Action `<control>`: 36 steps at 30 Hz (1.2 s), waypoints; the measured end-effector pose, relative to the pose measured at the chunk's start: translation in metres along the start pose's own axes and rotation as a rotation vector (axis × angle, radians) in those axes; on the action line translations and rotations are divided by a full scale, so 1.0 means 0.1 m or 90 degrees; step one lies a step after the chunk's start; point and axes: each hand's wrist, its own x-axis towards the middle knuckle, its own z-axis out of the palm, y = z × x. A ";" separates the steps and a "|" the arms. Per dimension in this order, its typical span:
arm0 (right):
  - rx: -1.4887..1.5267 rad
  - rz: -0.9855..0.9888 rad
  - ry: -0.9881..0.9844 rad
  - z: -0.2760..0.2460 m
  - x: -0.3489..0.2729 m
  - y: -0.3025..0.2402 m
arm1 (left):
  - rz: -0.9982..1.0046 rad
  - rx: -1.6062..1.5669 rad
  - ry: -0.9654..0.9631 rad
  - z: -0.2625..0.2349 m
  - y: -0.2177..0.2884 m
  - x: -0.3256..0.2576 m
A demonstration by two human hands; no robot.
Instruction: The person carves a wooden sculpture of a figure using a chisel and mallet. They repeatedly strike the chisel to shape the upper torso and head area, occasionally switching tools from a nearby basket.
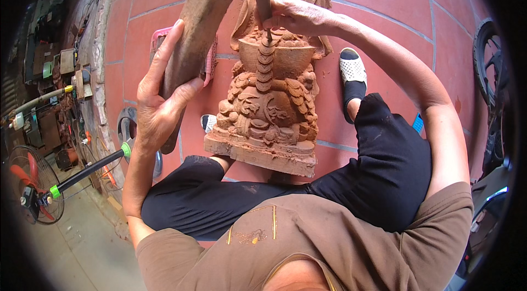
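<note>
My left hand (158, 96) is wrapped round a thick, slightly curved wooden club (206, 17), raised and slanting up past the top edge. In my right hand (299, 15) is a chisel (263, 1), held nearly upright between thumb and fingers. The chisel's tip meets the top of a column of overlapping scales on a reddish-brown wood carving (274, 107). This carving lies on the floor between my legs, its flat base toward me. Swirls, scales and rounded shapes cover its near part; folded drapery shows at the far part. The club's far end is out of view.
Red floor tiles (379, 22) surround the carving. A pink basket (209, 66) stands partly behind the club. To the left are a fan (35, 184) and cluttered tools by a low ledge. A wheel (487, 66) is at the far right; a blue object (418, 123) lies beside my right knee.
</note>
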 end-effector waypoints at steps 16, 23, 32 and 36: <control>-0.021 0.016 -0.018 -0.04 0.05 -0.01 | 0.095 0.227 -0.069 -0.07 -0.05 0.09; -0.088 0.057 -0.049 -0.03 0.04 -0.02 | 0.077 0.123 -0.035 -0.03 -0.07 0.08; 0.066 0.012 0.039 -0.03 -0.06 0.18 | 0.039 0.074 -0.033 -0.07 -0.08 0.03; 0.026 0.085 0.058 -0.06 -0.04 0.13 | 0.069 0.084 0.002 -0.09 0.01 0.02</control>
